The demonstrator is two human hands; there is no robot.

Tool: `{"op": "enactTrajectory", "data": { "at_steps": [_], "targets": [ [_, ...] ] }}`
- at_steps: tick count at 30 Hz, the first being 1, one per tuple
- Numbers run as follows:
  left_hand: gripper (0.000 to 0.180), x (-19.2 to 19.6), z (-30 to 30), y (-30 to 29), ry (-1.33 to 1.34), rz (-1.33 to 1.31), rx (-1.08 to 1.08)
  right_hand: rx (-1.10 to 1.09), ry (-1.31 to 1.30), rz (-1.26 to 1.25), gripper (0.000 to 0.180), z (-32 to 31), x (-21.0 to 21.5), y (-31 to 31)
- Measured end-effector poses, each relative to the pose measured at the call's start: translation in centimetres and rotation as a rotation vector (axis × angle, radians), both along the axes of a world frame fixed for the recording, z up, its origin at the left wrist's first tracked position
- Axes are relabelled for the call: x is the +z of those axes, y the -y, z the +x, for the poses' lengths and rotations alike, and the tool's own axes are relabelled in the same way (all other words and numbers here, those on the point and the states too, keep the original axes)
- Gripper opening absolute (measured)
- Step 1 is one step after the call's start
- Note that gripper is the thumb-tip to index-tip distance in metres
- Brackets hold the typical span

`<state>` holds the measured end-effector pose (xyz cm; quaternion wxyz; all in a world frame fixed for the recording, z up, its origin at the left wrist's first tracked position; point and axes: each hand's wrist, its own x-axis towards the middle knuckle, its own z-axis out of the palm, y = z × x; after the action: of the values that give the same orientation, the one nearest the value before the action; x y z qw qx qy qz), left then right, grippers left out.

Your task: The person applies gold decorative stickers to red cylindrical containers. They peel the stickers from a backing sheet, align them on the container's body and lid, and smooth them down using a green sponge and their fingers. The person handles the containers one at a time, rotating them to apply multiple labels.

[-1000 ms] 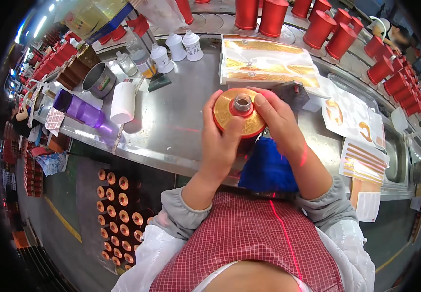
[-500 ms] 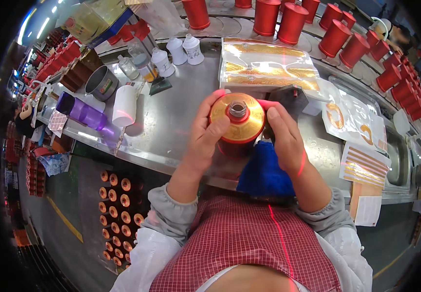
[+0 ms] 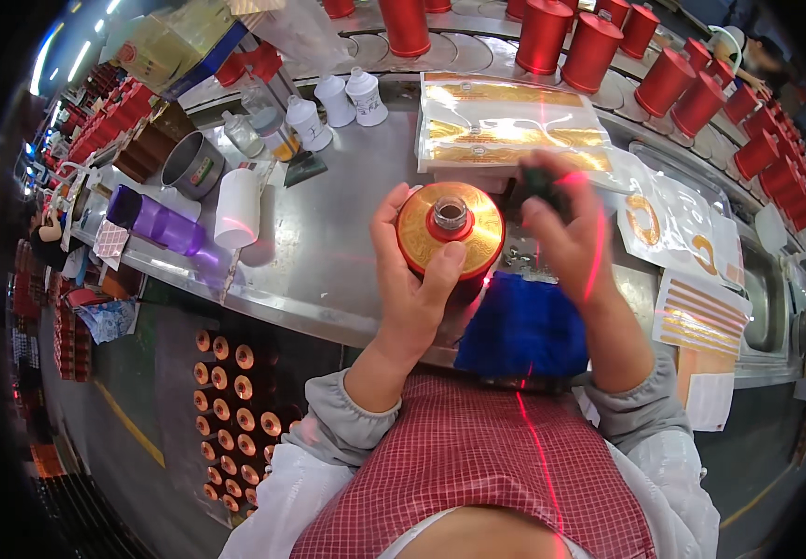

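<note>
My left hand (image 3: pixel 410 279) grips a red bottle (image 3: pixel 422 264) with a gold shoulder and an open threaded neck, thumb resting on the gold top. The bottle stands upright above the steel bench, near its front edge. To its right, my right hand (image 3: pixel 575 233) is raised and slightly blurred, its fingers closed on a small dark green piece (image 3: pixel 543 189) whose exact kind I cannot make out. Below that hand a blue cloth (image 3: pixel 524 326) lies over the bench edge. Behind the bottle are shiny gold-printed label sheets (image 3: pixel 478 116).
On the left stand a purple bottle (image 3: pixel 153 219), a white paper roll (image 3: pixel 237 207), a metal pot (image 3: pixel 193 165) and white bottles (image 3: pixel 366 98). Red bottles (image 3: pixel 591 51) ride a conveyor (image 3: pixel 478 51) behind. Gold strips (image 3: pixel 701 317) and a sink (image 3: pixel 765 289) are on the right. Copper-topped bottles (image 3: pixel 245 387) fill the lower left.
My right hand has left the bottle's side, moving right and up with the dark green piece. My left hand still holds the bottle. The red bottles behind have shifted right.
</note>
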<state>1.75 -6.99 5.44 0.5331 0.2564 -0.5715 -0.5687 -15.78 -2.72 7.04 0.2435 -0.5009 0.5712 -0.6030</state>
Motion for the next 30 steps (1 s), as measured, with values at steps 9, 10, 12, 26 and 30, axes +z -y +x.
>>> {"op": "enactTrajectory", "data": {
  "at_steps": [9, 10, 12, 26, 30],
  "targets": [
    [0.065, 0.0, 0.1, 0.2, 0.010, 0.011, -0.030, 0.082, -0.221, -0.013, 0.033, -1.3, 4.5, 3.5],
    [0.065, 0.1, 0.0, 0.2, 0.004, 0.022, -0.035, 0.232, -0.037, -0.057, 0.032, -0.4, 4.8, 3.2],
    [0.063, 0.2, 0.0, 0.2, 0.017, 0.032, -0.054, 0.131, -0.398, -0.023, 0.031, -0.8, 4.0, 4.1],
    [0.061, -0.1, 0.4, 0.4, -0.015, 0.123, -0.165, 0.130, -0.301, -0.030, 0.032, -1.3, 3.7, 4.6],
    [0.062, -0.1, 0.5, 0.6, 0.012, 0.114, -0.179, 0.143, -0.501, -0.012, 0.033, -1.4, 4.3, 5.7]
  ]
}}
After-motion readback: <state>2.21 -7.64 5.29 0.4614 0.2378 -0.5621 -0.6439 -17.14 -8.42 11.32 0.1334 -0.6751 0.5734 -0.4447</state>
